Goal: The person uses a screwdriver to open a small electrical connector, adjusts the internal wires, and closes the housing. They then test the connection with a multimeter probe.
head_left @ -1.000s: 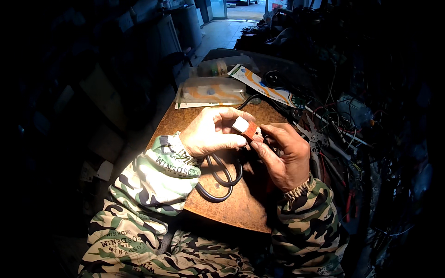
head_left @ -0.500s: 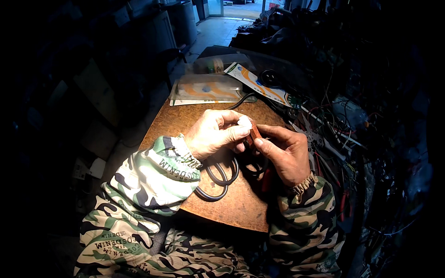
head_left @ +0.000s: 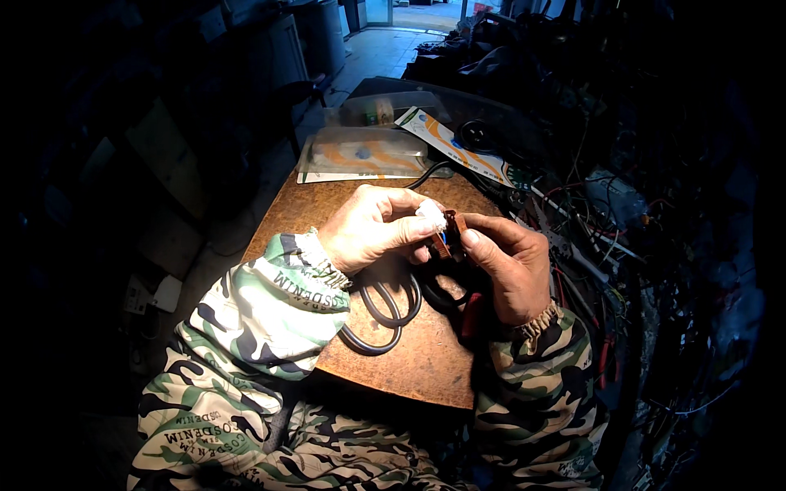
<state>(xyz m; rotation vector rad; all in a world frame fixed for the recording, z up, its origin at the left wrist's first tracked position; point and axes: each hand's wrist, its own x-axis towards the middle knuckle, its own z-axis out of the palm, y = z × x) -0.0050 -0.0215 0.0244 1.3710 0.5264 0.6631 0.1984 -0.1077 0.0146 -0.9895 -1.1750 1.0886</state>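
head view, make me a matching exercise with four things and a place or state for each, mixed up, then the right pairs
Things:
1. left hand
2. right hand
3. black cable
4. long card

Places and states:
a. bent into loops over the brown tabletop
b. thumb against a reddish-brown piece
c. white and orange, beyond the hands
d. pinching a white piece

Right pairs: 1-d, 2-b, 3-a, 4-c

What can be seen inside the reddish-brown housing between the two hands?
The reddish-brown housing shows a small blue bit, possibly a wire. The left hand and right hand partly cover it; other contents cannot be seen.
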